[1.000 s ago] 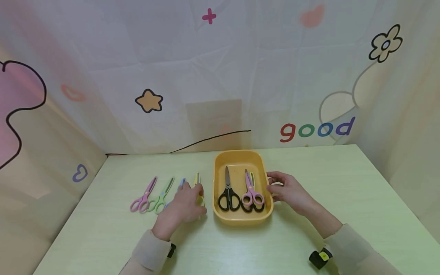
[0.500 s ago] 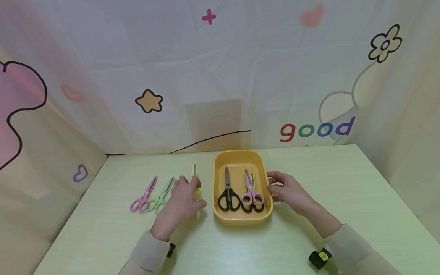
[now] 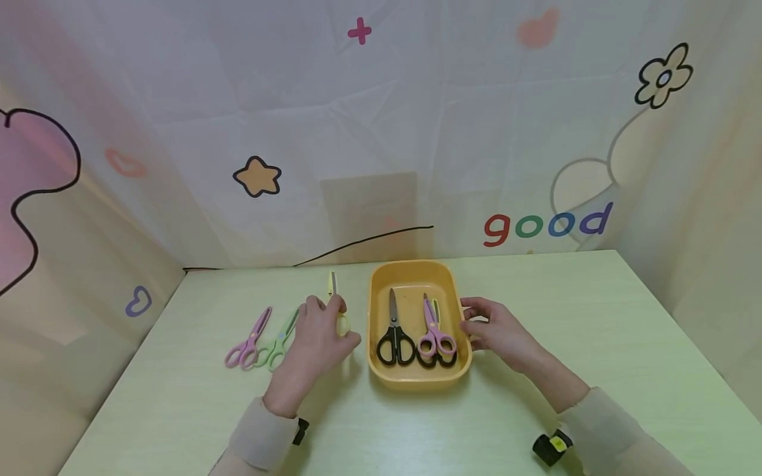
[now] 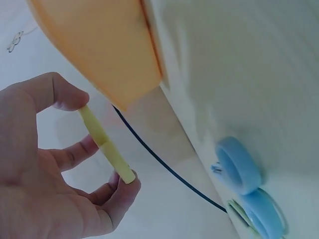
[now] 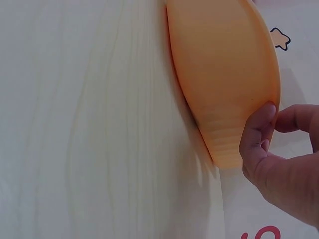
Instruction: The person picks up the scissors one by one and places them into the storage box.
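Note:
My left hand (image 3: 315,347) pinches a pair of yellow scissors (image 3: 332,284), blades toward the backdrop. In the left wrist view these yellow scissors (image 4: 107,144) appear edge-on between thumb and fingers, held above the table. Blue scissors (image 4: 238,167) lie below, hidden behind the hand in the head view. With fingers at its right rim, my right hand (image 3: 506,334) holds a yellow tray (image 3: 419,382); the right wrist view has thumb and fingers pinching the rim. Inside the tray lie black scissors (image 3: 395,330) and, beside them, purple scissors (image 3: 432,327) overlapping other scissors with black handles.
Left of my left hand, purple scissors (image 3: 254,340) and green scissors (image 3: 278,347) lie side by side on the pale green table (image 3: 149,396). A printed curtain (image 3: 286,119) stands behind the table and along both sides.
My left hand has gripped the yellow scissors, raised them from the table and moved them slightly away toward the backdrop. The right hand and the tray have stayed in place.

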Available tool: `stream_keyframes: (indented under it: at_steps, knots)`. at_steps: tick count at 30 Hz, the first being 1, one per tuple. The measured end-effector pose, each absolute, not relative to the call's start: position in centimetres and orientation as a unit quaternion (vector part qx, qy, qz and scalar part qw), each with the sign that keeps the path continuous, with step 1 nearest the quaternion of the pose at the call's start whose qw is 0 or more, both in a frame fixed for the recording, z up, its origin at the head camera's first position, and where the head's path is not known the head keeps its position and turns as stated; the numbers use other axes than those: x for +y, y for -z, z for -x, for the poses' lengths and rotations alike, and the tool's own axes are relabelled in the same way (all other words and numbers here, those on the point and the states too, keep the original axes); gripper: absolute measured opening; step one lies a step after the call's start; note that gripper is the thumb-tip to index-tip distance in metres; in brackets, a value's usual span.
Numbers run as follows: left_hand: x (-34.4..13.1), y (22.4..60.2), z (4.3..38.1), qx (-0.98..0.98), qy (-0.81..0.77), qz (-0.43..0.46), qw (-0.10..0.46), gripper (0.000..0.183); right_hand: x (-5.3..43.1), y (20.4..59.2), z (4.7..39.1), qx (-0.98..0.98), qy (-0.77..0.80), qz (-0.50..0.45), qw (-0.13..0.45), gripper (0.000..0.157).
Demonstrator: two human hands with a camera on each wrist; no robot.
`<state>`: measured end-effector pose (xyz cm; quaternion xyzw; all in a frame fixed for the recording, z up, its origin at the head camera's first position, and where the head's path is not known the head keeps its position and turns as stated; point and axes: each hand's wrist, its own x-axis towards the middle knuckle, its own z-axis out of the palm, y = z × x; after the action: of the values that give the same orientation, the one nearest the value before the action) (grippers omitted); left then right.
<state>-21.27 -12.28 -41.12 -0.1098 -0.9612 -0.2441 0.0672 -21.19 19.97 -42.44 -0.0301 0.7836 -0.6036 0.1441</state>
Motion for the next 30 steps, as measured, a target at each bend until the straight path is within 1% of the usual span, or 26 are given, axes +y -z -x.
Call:
stream_keyframes:
  at_steps: [6,12,23,30]
  knots:
    - [-11.5,40.5,21.0,-0.956,0.264,0.107,0.076,0.040,19.9,42.6,21.3,0.783,0.605,0.029,0.143,0.057]
    - [-10.3,40.0,20.7,-0.948,0.288,0.118,0.070,0.040,20.0,42.8,21.5,0.783,0.605,0.033,0.140,0.057]
    - [-7.9,39.9,20.7,-0.935,0.304,0.171,0.072,0.039,20.0,42.7,21.4,0.781,0.608,0.041,0.140,0.057]
    - [-6.3,40.0,20.6,-0.926,0.303,0.210,0.084,0.035,19.9,42.6,21.3,0.780,0.608,0.037,0.140,0.057]
